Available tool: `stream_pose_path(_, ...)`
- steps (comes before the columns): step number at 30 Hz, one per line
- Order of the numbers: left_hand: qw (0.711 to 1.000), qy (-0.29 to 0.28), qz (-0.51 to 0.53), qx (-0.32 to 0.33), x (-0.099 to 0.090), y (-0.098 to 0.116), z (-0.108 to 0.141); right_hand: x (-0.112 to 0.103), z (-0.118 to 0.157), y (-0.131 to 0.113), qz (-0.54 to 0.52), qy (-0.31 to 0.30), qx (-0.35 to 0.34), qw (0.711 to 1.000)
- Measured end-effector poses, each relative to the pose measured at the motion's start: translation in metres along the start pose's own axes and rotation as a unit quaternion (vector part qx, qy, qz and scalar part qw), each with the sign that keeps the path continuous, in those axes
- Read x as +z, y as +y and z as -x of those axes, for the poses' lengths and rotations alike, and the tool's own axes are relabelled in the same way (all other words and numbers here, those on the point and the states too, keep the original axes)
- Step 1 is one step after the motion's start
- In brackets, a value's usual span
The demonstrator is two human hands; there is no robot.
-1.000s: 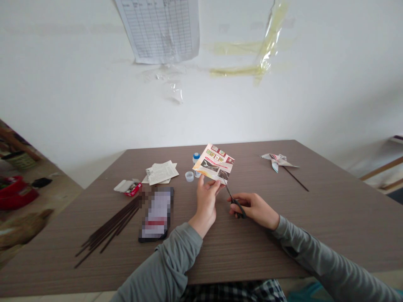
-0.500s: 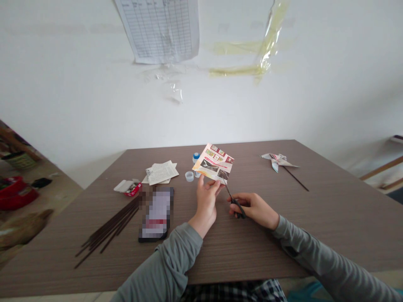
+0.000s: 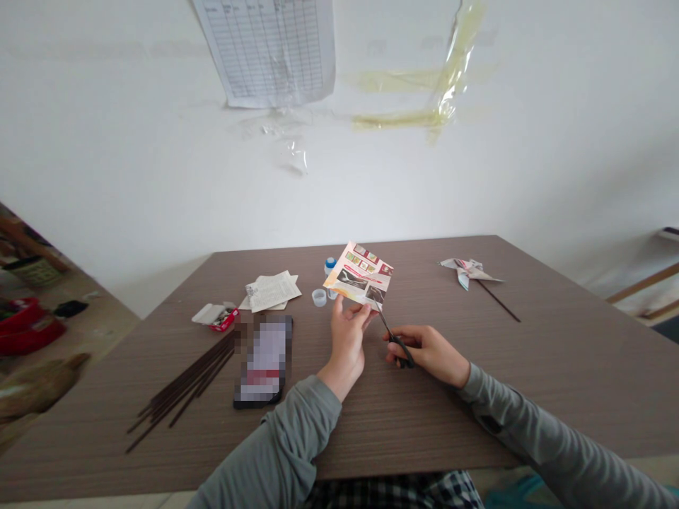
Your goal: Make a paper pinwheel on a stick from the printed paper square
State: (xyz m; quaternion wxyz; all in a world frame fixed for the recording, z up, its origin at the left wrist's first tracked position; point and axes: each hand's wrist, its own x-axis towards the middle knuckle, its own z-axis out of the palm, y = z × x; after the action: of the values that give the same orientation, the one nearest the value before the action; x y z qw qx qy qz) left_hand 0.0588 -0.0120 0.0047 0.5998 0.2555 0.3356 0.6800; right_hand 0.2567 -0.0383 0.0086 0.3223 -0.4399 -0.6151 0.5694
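Printed paper square was pinched steady near its lower edge by the left hand, with scissors gripped in the right hand, tips placed at that edge.

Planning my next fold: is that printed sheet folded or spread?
Spread: the printed sheet shows as one unfolded square, pinched in the left hand.

**Paper square tips slightly, view shifts**

Over the last second, the printed paper square in the left hand turned slightly, its left corner ending a little lower and further left. The head camera's view shifted too: the red container on the floor at far left looked flatter than before, with less of it showing.
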Motion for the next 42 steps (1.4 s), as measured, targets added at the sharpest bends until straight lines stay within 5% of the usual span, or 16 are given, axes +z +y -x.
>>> stream_pose_path(20, 1.0, 0.003, -0.003, -0.01, 0.0, 0.003, 0.001, -0.001, 0.0, 0.005, 0.008, -0.005, -0.007, 1.0)
stream_pose_path(29, 0.994, 0.039, -0.023, -0.099, -0.007, 0.008, -0.003, -0.008, 0.0, 0.004, 0.069, -0.001, -0.004, 0.998)
stream_pose_path(42, 0.995, 0.054, 0.006, -0.079, 0.0, 0.013, -0.004, -0.009, 0.002, 0.005, 0.091, 0.004, -0.006, 0.996)
